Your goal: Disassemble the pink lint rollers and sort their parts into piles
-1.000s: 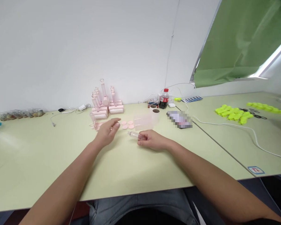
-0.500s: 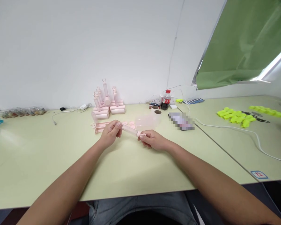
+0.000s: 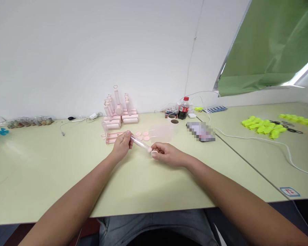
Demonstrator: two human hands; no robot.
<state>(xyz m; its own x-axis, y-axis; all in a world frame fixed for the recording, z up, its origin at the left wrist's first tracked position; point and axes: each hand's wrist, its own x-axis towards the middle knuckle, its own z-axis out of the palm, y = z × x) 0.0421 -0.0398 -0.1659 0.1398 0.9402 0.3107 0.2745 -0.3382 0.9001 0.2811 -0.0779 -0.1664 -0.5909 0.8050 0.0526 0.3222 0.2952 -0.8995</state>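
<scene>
A clear plastic tube [image 3: 140,143] with a pink end is held between both hands over the pale green table [image 3: 66,171]. My left hand [image 3: 122,145] is closed on the tube's upper end. My right hand [image 3: 166,154] pinches the pink cap at its lower end. Just behind the hands lie several pink round discs [image 3: 143,136], a flat pink tray piece [image 3: 113,137] and a clear plastic box [image 3: 161,133].
A stack of pink boxes with upright tubes [image 3: 118,111] stands near the wall. A cola bottle [image 3: 183,108], tape rolls [image 3: 172,119], a blurred flat item [image 3: 201,131], a white cable [image 3: 259,140] and yellow-green clips [image 3: 263,125] lie to the right. Small jars [image 3: 28,121] line the far left.
My left hand came in from open beside the tray piece and closed on the tube's free end. The tube, first held by the right hand alone, is now gripped by both.
</scene>
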